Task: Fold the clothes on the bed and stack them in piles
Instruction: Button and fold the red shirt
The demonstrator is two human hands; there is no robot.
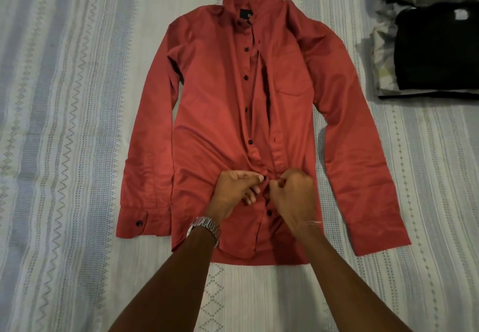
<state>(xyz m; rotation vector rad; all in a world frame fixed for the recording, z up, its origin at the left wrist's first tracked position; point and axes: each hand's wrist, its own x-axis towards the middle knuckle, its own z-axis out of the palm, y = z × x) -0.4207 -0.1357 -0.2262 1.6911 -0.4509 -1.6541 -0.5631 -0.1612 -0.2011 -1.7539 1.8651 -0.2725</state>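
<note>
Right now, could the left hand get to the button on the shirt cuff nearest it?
Probably yes. The cuff button lies exposed on the bedspread, nothing covering it, but the left hand is pinching the red shirt placket and would have to let go.

One red shirt [220,124] lies on one bed [64,124], two hands at its front: left hand [237,189], right hand [291,191]. One stack of folded dark clothes [435,49] sits beside it; one wristwatch [204,226].

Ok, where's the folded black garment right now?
In the head view, the folded black garment lies at the far right on the bed, beyond the red shirt.
</note>
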